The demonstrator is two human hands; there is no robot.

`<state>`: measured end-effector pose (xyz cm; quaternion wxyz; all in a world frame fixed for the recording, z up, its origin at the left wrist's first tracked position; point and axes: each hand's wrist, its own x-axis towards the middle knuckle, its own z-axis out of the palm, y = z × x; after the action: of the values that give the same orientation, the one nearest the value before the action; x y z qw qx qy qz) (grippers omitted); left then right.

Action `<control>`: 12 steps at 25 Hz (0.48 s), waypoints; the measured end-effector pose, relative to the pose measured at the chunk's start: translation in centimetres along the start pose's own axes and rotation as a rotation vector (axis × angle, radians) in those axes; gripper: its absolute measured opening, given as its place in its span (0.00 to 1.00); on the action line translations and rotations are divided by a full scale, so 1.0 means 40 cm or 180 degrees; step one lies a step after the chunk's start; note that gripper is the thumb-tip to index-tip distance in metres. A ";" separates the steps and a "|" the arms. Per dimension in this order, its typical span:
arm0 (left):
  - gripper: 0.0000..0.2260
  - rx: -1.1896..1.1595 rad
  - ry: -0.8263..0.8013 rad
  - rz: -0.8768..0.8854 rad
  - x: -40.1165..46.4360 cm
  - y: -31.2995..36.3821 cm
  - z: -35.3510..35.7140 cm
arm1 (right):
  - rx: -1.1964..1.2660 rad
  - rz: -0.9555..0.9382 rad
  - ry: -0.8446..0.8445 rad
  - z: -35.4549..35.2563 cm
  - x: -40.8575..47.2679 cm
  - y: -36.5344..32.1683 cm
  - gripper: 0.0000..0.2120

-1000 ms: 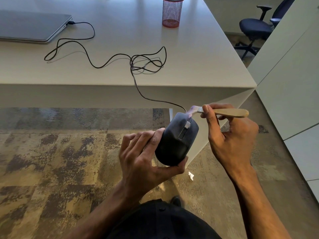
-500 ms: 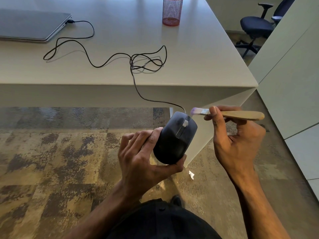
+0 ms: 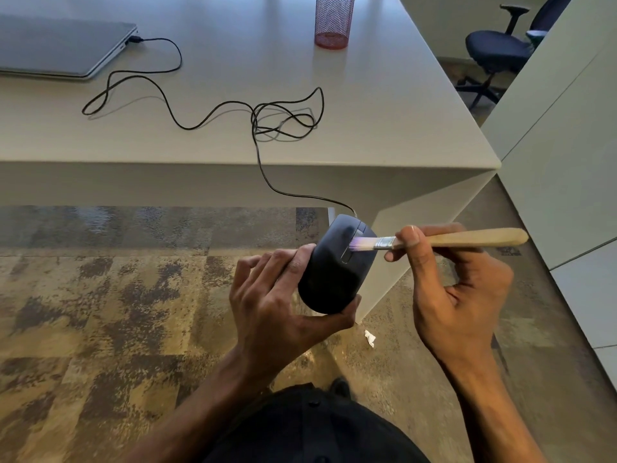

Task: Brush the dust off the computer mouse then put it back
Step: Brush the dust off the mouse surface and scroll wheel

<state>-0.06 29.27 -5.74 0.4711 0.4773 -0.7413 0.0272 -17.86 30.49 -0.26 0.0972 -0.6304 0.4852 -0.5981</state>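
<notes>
In the centre of the frame, my left hand [image 3: 280,305] is gripping the black mouse [image 3: 334,272] off the desk [image 3: 384,121], fingers curled around its left side. My right hand [image 3: 457,295] is pinching the brush [image 3: 444,240], bristles touching the scroll wheel.

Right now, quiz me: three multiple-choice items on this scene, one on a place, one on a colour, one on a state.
1. Where is the mouse?
A. on the desk
B. held in the left hand, off the desk
C. on the floor

2. What colour is the mesh cup?
A. red
B. green
C. white

3. What state is the laptop in?
A. open
B. lid closed
C. upside down on the chair

Answers: 1 B, fingers wrap it in front of the desk edge. 2 A, its mesh is red. 3 B, it lies flat and shut.
</notes>
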 end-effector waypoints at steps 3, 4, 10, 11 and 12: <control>0.32 0.0024 -0.0022 0.0004 0.001 0.001 -0.001 | -0.0115 -0.0030 -0.0093 0.001 -0.006 -0.002 0.09; 0.32 0.0027 -0.0038 0.0001 0.002 0.002 0.000 | -0.0167 -0.0024 -0.0101 0.002 -0.004 -0.003 0.09; 0.32 0.0102 -0.0141 -0.0047 0.004 0.006 -0.008 | -0.0254 -0.0079 -0.0336 0.011 -0.002 -0.019 0.08; 0.32 0.0119 -0.0161 -0.0056 0.003 0.006 -0.009 | -0.0203 -0.0105 -0.0432 0.013 -0.005 -0.025 0.07; 0.33 0.0137 -0.0184 -0.0072 0.003 0.007 -0.011 | -0.0150 -0.0128 -0.0514 0.014 -0.006 -0.031 0.07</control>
<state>0.04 29.56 -5.30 0.4393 0.4962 -0.7485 0.0240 -16.71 31.05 0.29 0.1091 -0.6883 0.4770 -0.5355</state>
